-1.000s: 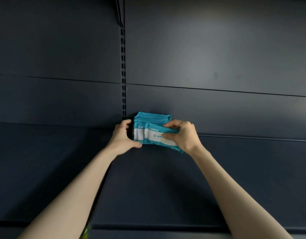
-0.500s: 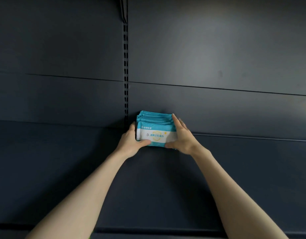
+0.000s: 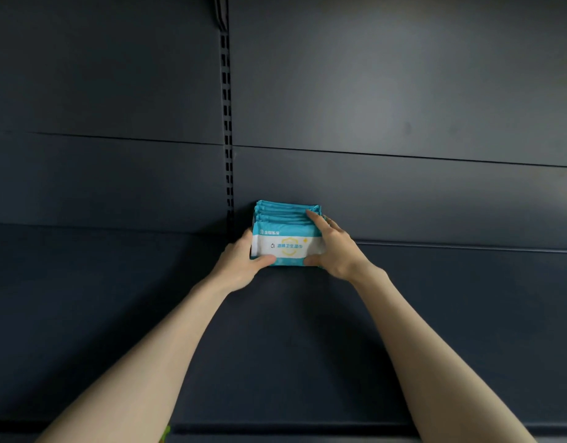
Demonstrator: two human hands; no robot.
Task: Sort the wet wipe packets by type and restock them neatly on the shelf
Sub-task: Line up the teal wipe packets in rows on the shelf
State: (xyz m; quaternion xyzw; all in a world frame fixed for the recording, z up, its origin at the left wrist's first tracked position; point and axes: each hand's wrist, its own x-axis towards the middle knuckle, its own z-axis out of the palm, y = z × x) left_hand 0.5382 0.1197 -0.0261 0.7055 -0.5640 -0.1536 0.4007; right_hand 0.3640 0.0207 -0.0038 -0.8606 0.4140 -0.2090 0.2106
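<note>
Spanning the whole view, the dark shelf (image 3: 116, 314) has a sliver of something green (image 3: 165, 431) at its near edge on the left, too little of it showing to identify. Further right, a slotted upright (image 3: 226, 123) runs down the back panel (image 3: 403, 91) to the shelf. The left hand (image 3: 240, 266) grasps the left end of the wet wipe packets (image 3: 288, 247), its thumb across the front packet's lower edge and its fingers hidden behind. These teal-and-white packets stand upright in a tight row, front to back, on the shelf against the back panel, just right of the upright. The right hand (image 3: 336, 251) clasps their right end, thumb at the lower front, forefinger stretched along the top corners.
</note>
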